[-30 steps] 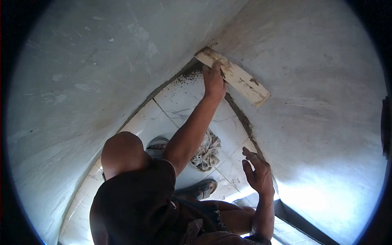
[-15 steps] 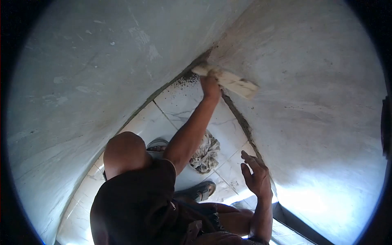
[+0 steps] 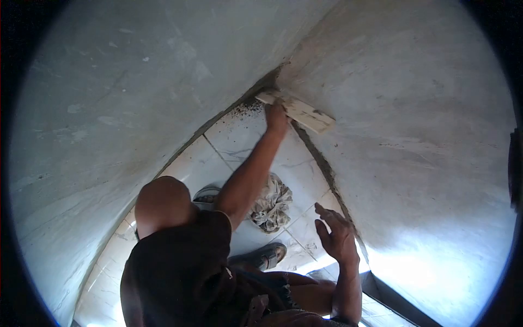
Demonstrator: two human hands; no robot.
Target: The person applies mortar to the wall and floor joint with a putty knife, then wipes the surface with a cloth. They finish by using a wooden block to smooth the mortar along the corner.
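My left hand (image 3: pixel 276 118) is closed on a pale wooden board (image 3: pixel 308 113) with dark smears, gripping it close to its left end. The board is held near the corner where the two walls meet, its far end against or just in front of the right wall. Dark crumbs of mortar (image 3: pixel 245 110) lie scattered on the tiles beside that hand. Lower down, my right hand (image 3: pixel 339 237) hangs in the air near the foot of the right wall, fingers apart, with nothing in it.
Grey plastered walls rise on the left (image 3: pixel 125 109) and right (image 3: pixel 419 125). A rough gap (image 3: pixel 321 163) runs along the right wall's base. On the marbled tile floor (image 3: pixel 218 128) lies a crumpled cloth or bag (image 3: pixel 274 204), between my sandalled feet (image 3: pixel 267 255).
My left hand and the wooden board have shifted slightly left. My right hand has also drifted a little left, still open.
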